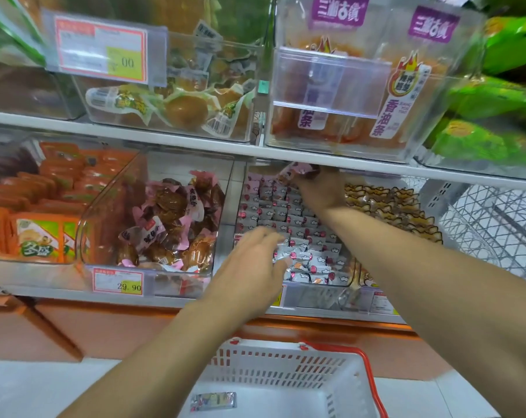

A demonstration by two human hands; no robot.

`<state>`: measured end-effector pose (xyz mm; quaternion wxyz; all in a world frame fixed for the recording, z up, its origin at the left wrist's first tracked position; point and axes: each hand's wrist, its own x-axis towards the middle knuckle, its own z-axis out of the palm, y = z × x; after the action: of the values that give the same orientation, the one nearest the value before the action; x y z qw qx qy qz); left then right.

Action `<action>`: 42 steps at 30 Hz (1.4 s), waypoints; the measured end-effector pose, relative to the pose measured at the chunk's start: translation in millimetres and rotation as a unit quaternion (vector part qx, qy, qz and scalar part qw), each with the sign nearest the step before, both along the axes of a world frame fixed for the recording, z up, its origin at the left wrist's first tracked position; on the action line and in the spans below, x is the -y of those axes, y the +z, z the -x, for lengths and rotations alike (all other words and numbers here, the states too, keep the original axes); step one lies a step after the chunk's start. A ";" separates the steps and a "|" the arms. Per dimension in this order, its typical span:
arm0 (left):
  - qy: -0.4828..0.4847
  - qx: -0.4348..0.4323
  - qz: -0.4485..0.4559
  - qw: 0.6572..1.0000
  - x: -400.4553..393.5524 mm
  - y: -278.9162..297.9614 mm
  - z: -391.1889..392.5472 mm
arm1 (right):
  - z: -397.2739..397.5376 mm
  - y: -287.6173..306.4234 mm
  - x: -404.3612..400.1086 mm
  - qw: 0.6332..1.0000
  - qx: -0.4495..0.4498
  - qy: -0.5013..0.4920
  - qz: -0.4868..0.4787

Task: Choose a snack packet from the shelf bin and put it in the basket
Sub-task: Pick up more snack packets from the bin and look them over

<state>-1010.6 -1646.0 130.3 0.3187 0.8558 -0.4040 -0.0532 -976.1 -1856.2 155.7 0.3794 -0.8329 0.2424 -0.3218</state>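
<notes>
Pinching a pink-and-white snack packet (298,171) high at the bin's (316,289) back, our right hand (317,188) risked snagging it on the shelf edge (376,167) just above. Our left hand (249,267), fingers spread, rested on nearer packets and could spill them. The basket (286,372) waited below.

A pink-and-white snack packet (296,171) is held up at the back of the clear shelf bin (316,289), above rows of like packets; the white basket (286,366) with red handle sits below, one packet inside
</notes>
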 end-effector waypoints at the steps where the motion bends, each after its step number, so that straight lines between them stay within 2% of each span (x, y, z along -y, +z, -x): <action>1: -0.004 0.004 -0.010 1.000 6.2 3.4 -3.7 | -1.2 -1.0 2.3 1.000 0.015 -0.004 -0.014; 3: -0.006 0.014 -0.035 0.999 19.2 8.3 -14.2 | -1.4 -3.0 5.8 0.999 0.021 0.004 -0.027; 9: 0.010 0.015 -0.156 0.988 80.4 16.3 -57.5 | -3.8 -8.9 21.2 0.998 -0.042 0.016 0.048; 12: 0.046 0.003 -0.172 0.984 103.6 14.2 -76.4 | -5.8 -9.2 25.1 0.997 -0.045 0.019 0.067; 19: 0.048 0.045 -0.263 0.963 115.3 -3.6 -107.0 | -13.7 -14.3 33.0 0.994 -0.033 0.021 0.101; 27: 0.039 0.072 -0.287 0.955 115.2 -8.1 -111.0 | -18.1 -14.2 38.9 0.995 -0.002 0.036 0.092; 36: 0.058 0.068 -0.293 0.952 101.6 -2.6 -83.3 | -29.9 -1.1 33.4 0.983 -0.112 0.125 0.071; 42: 0.048 0.077 -0.278 0.956 89.5 -4.0 -71.1 | -38.3 -10.8 21.6 0.963 -0.158 0.154 0.153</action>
<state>-939.4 -1735.5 126.3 0.0378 0.9305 -0.3550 -0.0819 -937.8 -1877.8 144.9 0.2494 -0.9485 0.1157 -0.1574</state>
